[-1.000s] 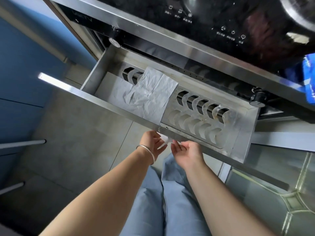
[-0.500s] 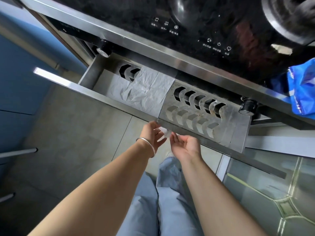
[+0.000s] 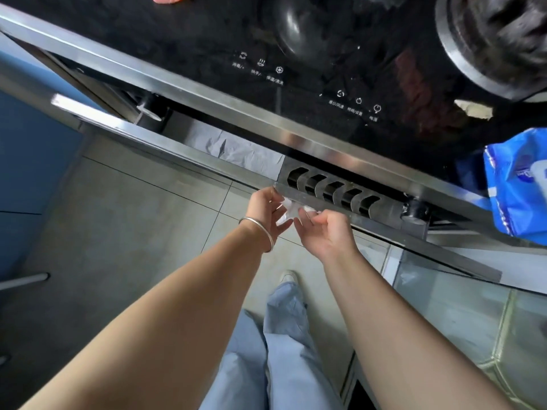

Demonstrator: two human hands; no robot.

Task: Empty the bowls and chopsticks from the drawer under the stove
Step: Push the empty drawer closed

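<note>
Drawer (image 3: 189,156) under the stove (image 3: 296,93) is only slightly open, its front rail just above both hands. Inside: grey liner sheet (image 3: 245,156) and slotted metal rack (image 3: 334,189); no bowls or chopsticks visible. Left hand (image 3: 265,207) and right hand (image 3: 324,229) meet below the rail, fingers loosely curled, pinching a crumpled white wad (image 3: 291,211) between them. Bracelet (image 3: 259,229) on left wrist.
</note>
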